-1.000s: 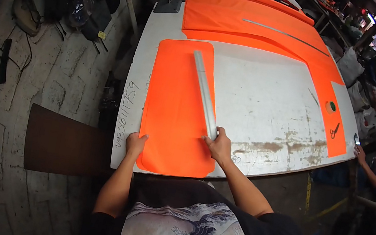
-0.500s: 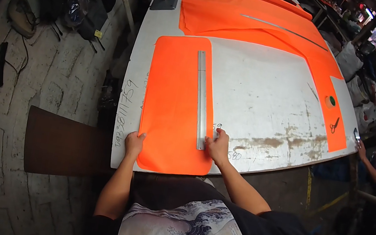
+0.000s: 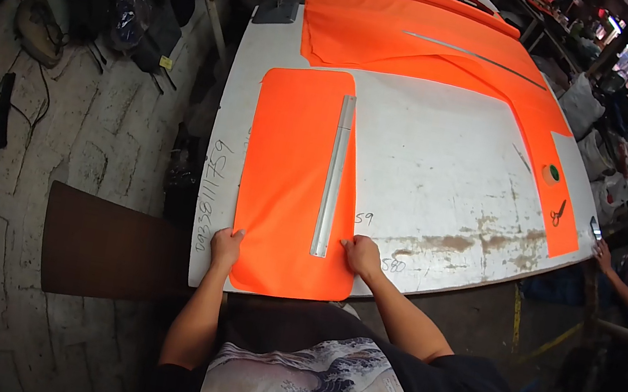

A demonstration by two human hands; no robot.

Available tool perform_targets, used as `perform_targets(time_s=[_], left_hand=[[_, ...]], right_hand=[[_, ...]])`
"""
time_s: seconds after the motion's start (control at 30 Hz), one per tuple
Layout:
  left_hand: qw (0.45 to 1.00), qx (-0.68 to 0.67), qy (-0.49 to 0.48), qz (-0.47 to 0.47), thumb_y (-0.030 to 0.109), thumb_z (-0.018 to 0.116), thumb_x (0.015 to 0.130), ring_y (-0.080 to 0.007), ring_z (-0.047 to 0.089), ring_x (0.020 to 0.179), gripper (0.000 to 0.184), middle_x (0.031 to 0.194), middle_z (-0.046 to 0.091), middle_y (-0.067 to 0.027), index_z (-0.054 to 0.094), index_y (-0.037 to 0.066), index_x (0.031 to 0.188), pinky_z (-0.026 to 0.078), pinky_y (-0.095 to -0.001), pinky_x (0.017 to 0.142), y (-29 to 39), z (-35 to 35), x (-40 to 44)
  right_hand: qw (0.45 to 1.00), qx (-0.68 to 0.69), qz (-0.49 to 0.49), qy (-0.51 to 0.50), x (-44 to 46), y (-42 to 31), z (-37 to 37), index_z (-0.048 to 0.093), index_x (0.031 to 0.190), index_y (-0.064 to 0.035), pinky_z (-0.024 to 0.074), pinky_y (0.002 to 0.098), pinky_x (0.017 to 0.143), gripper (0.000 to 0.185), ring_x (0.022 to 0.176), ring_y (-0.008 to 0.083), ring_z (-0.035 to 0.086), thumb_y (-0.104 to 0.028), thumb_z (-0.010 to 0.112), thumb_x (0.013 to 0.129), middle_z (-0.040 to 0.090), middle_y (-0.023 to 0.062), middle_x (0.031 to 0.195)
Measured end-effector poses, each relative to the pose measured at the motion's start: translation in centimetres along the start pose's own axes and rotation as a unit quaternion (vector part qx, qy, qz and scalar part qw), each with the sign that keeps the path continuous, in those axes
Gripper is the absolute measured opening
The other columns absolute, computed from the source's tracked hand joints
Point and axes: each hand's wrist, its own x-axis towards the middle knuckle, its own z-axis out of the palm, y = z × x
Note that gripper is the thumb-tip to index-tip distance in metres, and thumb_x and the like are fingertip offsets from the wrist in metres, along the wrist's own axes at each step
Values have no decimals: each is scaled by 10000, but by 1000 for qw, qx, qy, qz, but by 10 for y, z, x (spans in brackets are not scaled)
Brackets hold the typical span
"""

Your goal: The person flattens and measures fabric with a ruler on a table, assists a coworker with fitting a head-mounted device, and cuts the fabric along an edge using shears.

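A bright orange fabric panel (image 3: 290,167) with rounded corners lies on the white table (image 3: 428,157), close to its near edge. My left hand (image 3: 225,248) pinches the panel's left edge near the bottom, thumb on top. On the opposite edge, my right hand (image 3: 362,256) grips the fabric between thumb and fingers. A metal ruler (image 3: 332,182) lies lengthwise on the right part of the panel, its lower end a little left of my right thumb and apart from it. Slight ripples run across the fabric between my hands.
A larger orange cloth (image 3: 410,17) covers the far side and runs down the right, with a thin metal strip (image 3: 470,57), a tape roll (image 3: 552,174) and scissors (image 3: 558,213) on it. At the right corner, a person's hand (image 3: 603,255) is beside a phone-like object (image 3: 595,227).
The panel has shifted slightly toward me. The ruler has turned nearly parallel to my line of sight, its lower end moving left, away from my right thumb, which was touching it.
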Motion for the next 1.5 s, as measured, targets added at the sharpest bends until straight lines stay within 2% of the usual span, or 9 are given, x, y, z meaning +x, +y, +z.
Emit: perform_targets(time_s=[0.1,0.27,0.37,0.57,0.8,1.0,1.2,1.33,1.5], left_hand=[[999,-31,-9,-11,261,674,893,-304,532,600,381,649,561,-207,569,-70,735,435,-429,618,7,-3,-5],[995,-71,-37,-51,212,676,890,-174,451,586,336,608,522,-121,563,-66,738,416,-382,585,19,-13,-15],[990,-135,-28,-24,215,673,892,-180,484,595,318,629,553,-124,589,-66,769,425,-391,593,2,-6,-14],[998,-58,7,-9,214,664,898,-186,528,631,308,660,584,-131,616,-75,801,439,-397,617,-37,-4,-35],[985,-133,17,-104,237,662,894,-385,617,713,317,769,641,-243,628,-73,839,461,-436,674,-29,-35,-38],[997,18,55,-49,284,630,918,-421,648,887,355,911,676,-250,661,-69,892,490,-465,761,-36,-55,23],[988,76,136,14,317,588,943,-422,617,1023,375,1026,659,-264,665,-51,952,493,-479,884,-58,-41,41],[996,33,82,-5,371,603,931,-417,632,943,397,955,661,-254,665,-20,905,492,-484,801,-49,-53,38],[999,1,49,-6,370,671,879,-377,634,688,418,686,615,-212,627,-18,730,472,-460,628,-46,-69,13]], right_hand=[[999,-17,-44,21,2,8,5,680,811,37,515,446,700,352,757,382,677,-310,685,867,682,230,770],[997,70,-9,4,-6,4,-2,668,793,43,514,416,633,318,646,314,669,-267,703,859,668,203,693],[997,76,-14,18,-7,9,1,672,798,39,507,403,592,291,598,282,658,-243,708,863,666,182,666],[997,75,4,-20,-13,11,8,687,797,30,500,399,578,300,583,278,651,-261,730,855,664,176,655],[997,19,-69,-11,21,-21,29,683,794,25,516,404,616,314,596,313,651,-278,759,821,668,191,680],[997,43,-65,-21,55,-67,48,665,785,32,505,386,545,252,574,264,643,-194,776,797,665,168,674],[993,96,-40,-47,59,-65,56,651,772,23,487,354,498,196,552,201,618,-119,786,766,659,129,671],[995,35,-95,-4,54,-64,54,655,776,18,491,353,500,225,527,201,608,-153,799,754,658,123,661],[992,120,-30,-14,27,-72,40,673,764,38,431,340,459,267,492,145,548,-208,732,850,606,76,586]])
